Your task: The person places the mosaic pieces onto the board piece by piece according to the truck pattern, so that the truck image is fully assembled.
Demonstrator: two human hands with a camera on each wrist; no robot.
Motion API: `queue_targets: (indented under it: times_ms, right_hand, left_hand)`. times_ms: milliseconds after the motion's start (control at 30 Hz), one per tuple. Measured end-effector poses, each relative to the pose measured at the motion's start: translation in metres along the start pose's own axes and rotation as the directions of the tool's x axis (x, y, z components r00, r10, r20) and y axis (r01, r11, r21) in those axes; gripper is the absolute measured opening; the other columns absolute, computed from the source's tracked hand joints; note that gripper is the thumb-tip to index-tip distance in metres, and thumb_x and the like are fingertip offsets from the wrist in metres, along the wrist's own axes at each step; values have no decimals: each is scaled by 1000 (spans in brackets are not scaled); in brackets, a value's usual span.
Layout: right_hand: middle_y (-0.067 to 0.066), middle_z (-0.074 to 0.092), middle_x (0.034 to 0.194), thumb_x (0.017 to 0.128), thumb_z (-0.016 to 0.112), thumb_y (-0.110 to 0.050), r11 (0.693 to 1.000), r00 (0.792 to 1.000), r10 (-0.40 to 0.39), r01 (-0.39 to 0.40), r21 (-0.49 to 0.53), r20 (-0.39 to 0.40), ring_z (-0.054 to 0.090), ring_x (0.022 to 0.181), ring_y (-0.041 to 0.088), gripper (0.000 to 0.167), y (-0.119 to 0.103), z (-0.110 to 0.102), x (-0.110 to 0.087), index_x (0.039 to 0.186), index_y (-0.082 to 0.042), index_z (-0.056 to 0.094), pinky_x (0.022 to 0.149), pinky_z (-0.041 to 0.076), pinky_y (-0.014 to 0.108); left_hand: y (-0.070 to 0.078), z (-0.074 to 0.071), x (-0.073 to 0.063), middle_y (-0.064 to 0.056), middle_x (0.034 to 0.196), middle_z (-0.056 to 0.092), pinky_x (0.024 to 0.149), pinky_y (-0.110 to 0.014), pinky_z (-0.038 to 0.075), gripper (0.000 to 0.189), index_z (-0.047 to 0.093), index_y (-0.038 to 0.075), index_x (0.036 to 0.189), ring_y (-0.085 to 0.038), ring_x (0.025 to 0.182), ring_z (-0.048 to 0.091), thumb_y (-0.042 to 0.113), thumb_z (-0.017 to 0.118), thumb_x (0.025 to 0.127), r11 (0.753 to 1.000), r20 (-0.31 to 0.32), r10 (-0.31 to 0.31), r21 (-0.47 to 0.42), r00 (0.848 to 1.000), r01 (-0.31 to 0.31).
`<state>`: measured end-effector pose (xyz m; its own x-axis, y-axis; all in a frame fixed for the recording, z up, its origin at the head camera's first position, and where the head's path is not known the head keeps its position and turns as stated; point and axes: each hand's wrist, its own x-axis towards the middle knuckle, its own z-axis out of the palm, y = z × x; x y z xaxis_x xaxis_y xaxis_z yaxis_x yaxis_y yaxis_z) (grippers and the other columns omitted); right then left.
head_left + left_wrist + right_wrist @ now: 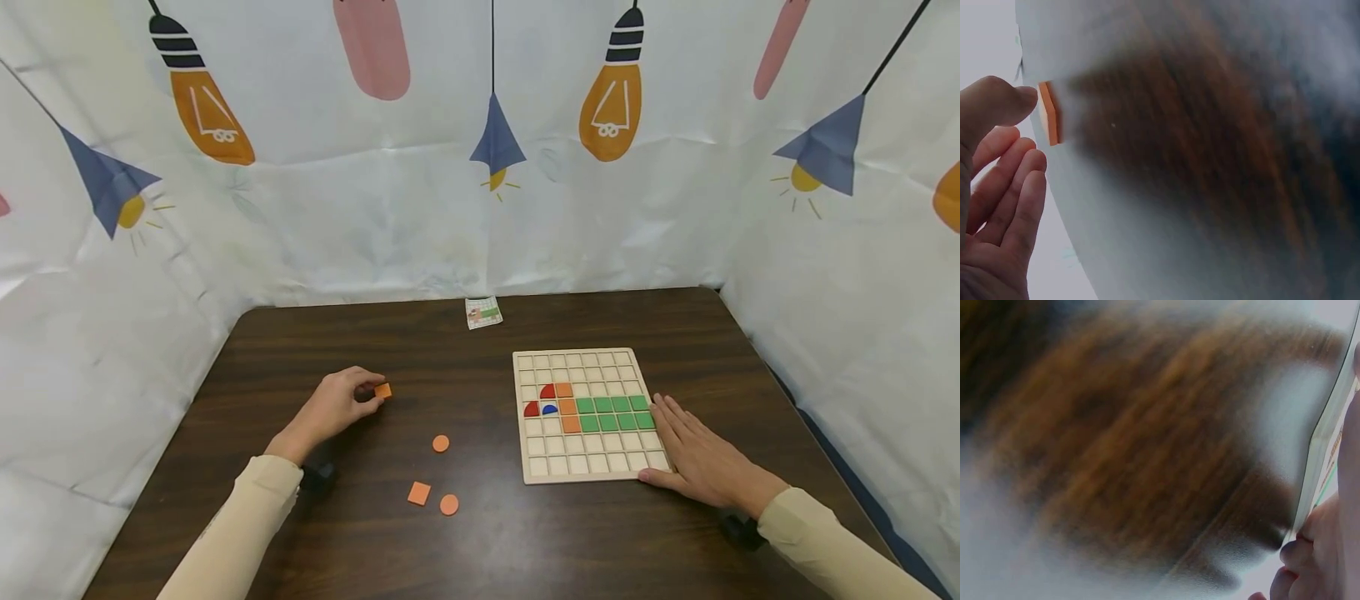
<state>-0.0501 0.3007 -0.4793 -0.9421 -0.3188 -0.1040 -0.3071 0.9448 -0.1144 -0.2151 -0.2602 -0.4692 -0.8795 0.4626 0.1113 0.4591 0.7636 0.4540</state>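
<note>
My left hand (pixel 336 408) pinches an orange square tile (pixel 383 390) between thumb and fingertips at the left of the table. In the left wrist view the tile (pixel 1049 114) stands edge-on at the thumb tip. My right hand (pixel 701 454) lies flat with straight fingers along the right edge of a pale wooden grid board (pixel 542 472). On the board, green squares (pixel 611 414) form two rows beside a column of orange squares (pixel 568 407). Left of these sit two red quarter-round pieces (pixel 532 409) and a blue half-round piece (pixel 550 409).
Between the left hand and the board lie two orange round pieces (pixel 441 443) and another orange square (pixel 419 493), loose on the dark wooden table (pixel 480 550). A small printed card (pixel 483 312) is at the table's far edge, against a patterned white curtain (pixel 420 225).
</note>
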Motion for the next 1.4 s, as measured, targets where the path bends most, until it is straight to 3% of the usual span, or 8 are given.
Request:
queue_targets:
  times_ms: [400,667,933,1400]
  right_hand:
    - [27,25,169,95,54,-72,1000,1000,4,-4,4,-3,29,156,47,106,0,-1,0,161,6,25,121,36,62]
    - [27,24,169,95,52,-73,1000,1000,5,-5,-1,-4,28,156,47,106,1,2,-1,161,5,25,121,35,62]
    - [26,25,169,95,52,-73,1000,1000,3,-3,-1,-18,28,156,47,105,2,2,-2,161,5,25,121,35,62]
    - [26,25,169,96,50,-73,1000,1000,-4,4,-4,-27,28,157,46,104,3,1,-2,161,5,27,122,35,61]
  left_hand:
    - [-6,5,8,-15,113,75,84,-46,62,30,75,3,121,-28,98,72,12,76,92,1000,31,0,21,1000,0]
    - [2,5,11,-13,111,75,84,-46,61,30,75,3,119,-27,96,70,12,78,90,1000,34,-17,18,999,16]
    - [23,9,19,-10,112,75,85,-44,61,28,76,7,118,-25,97,70,14,77,91,1000,45,-1,-8,999,1]
    - [79,27,38,-4,111,74,81,-34,59,26,77,10,116,-17,94,70,16,76,91,992,117,126,-26,985,-124]
